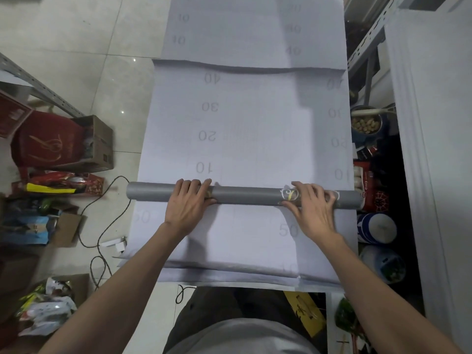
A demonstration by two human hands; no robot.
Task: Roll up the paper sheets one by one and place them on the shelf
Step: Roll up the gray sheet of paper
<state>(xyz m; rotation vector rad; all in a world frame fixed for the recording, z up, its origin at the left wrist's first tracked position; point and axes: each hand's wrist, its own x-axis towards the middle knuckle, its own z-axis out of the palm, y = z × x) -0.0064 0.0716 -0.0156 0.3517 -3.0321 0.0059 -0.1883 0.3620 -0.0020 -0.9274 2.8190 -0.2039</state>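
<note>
Grey shirt front occupies the bottom edge; both bare forearms reach forward from it over a stack of paper sheets laid on the tiled floor.

Left hand: fingers close together and bent over the top of the paper roll, thumb tucked against its near side. Right hand: fingers fanned apart and curved over the roll, thumb likewise on the near side. The hands sit well apart, one toward each end (a judgement: this keeps the tube even and stops it telescoping as it advances).

The roll lies on the stack, its long axis running left to right, square to the sheet's length. Its left end overhangs the paper edge above the floor; its right end reaches the sheet's right margin.

Beyond the roll, the unrolled part of the top sheet lies flat, printed with faint numerals, extending away from the person. Rolling appears partly done.

A metal shelf upright stands at far right. A cardboard box and a black cable lie to the left.
</note>
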